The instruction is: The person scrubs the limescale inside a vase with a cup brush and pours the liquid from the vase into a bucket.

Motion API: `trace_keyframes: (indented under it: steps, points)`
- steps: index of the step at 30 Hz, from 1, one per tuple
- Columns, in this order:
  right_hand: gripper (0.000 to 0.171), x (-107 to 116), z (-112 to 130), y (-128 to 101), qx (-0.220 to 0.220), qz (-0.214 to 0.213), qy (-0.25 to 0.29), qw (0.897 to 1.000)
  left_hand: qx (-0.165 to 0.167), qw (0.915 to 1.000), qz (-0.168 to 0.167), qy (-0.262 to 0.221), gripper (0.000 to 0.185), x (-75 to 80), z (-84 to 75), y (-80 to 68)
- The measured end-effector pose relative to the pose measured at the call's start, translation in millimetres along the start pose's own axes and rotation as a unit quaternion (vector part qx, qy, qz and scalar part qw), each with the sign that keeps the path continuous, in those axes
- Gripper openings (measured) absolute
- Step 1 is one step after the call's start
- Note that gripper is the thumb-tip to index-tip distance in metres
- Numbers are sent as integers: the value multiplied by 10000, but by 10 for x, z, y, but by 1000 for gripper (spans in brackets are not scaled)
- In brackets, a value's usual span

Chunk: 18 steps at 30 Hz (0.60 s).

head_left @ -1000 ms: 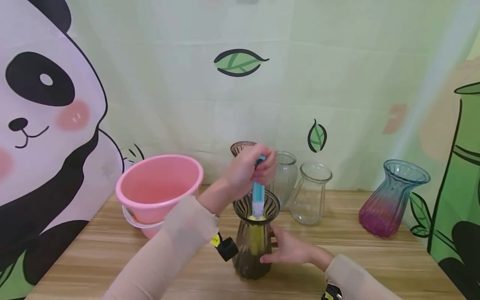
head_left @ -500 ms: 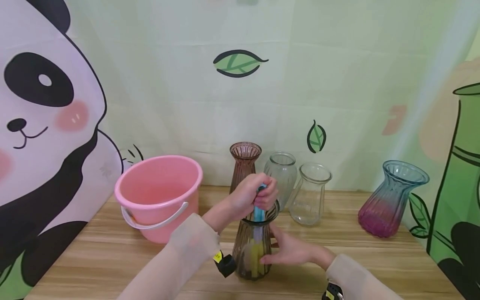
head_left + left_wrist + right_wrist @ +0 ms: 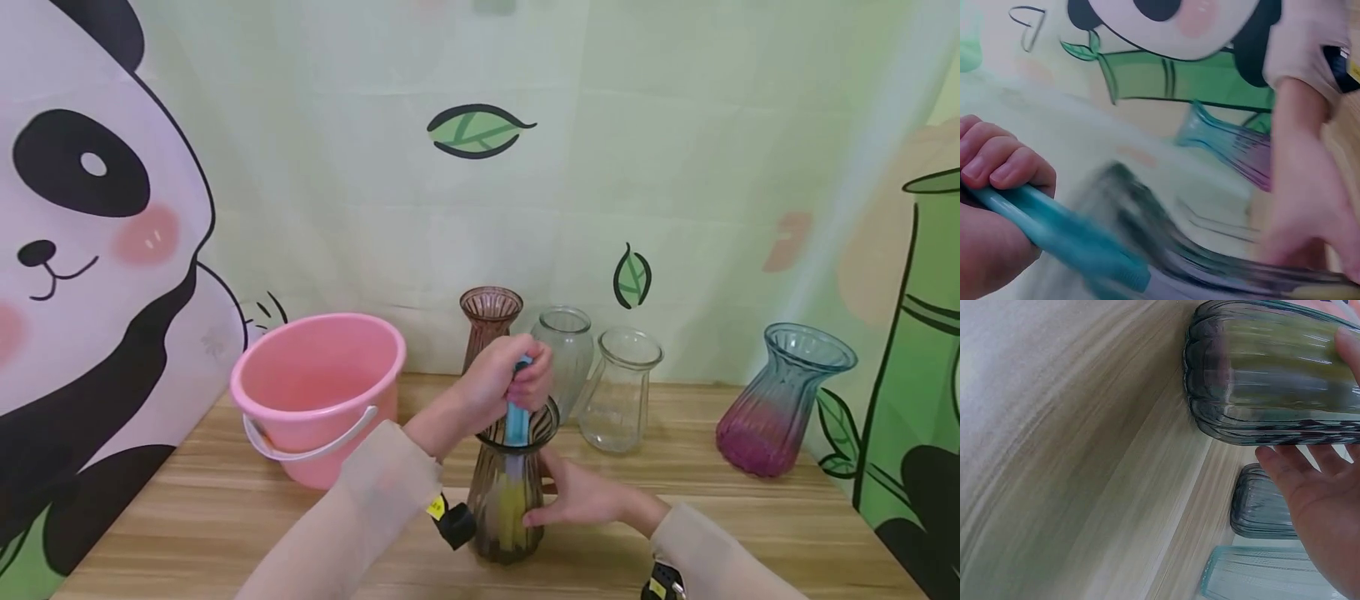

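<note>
Left hand: the left hand (image 3: 504, 377) has its fingers curled tight round the top of a turquoise plastic brush handle (image 3: 516, 410), just above the mouth of the vase; the left wrist view shows the fingers (image 3: 999, 167) wrapped over the handle (image 3: 1054, 234).
Right hand: the right hand (image 3: 583, 498) lies against the right side of the vase, fingers spread and bent lightly round the glass, thumb towards the neck; in the right wrist view the fingertips (image 3: 1347, 353) touch the ribbed wall.
Vase: a smoky grey ribbed glass vase (image 3: 501, 521) with a flared rim stands upright on the table near the front edge, between the two hands; its belly fills the right wrist view (image 3: 1260, 381).
Brush: the handle goes straight down through the vase's mouth, and a yellow sponge head (image 3: 512, 504) shows through the glass in the lower half.
Table: a light wooden table (image 3: 187, 508) carries everything.
Bucket: a pink plastic bucket (image 3: 318, 392) with a white handle stands to the left, well apart from the vase.
Behind: a brown ribbed glass vase (image 3: 489, 317), a clear rounded glass vase (image 3: 566, 354) and a clear wide-mouthed glass vase (image 3: 621, 392) stand in a row near the wall.
Far right: a blue-to-purple ribbed glass vase (image 3: 783, 408) stands by itself.
Backdrop: a pale green cloth with a panda print (image 3: 90, 233) and leaves.
</note>
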State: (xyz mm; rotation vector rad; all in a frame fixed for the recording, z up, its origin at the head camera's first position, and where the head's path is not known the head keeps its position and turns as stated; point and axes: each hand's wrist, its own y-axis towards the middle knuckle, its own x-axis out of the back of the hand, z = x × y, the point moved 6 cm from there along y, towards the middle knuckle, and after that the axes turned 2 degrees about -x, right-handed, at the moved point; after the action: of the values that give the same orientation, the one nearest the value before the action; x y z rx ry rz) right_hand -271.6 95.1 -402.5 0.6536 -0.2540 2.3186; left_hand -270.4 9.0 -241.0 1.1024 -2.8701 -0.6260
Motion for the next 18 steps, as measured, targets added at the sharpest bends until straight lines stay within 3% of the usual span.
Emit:
trace_keyframes:
  steps: [9, 12, 18]
  points:
    - [79, -19, -35, -14, -135, -147, 100, 9998, -460, 9987, -187, 93, 35, -66, -689, 132]
    - [80, -19, -49, -18, -197, -192, 75, 9996, -460, 9987, -184, 151, 34, -90, -740, 137]
    - [79, -11, -52, -25, -301, -361, -94, 9989, -566, 9979, -160, 270, 34, -104, -655, 124]
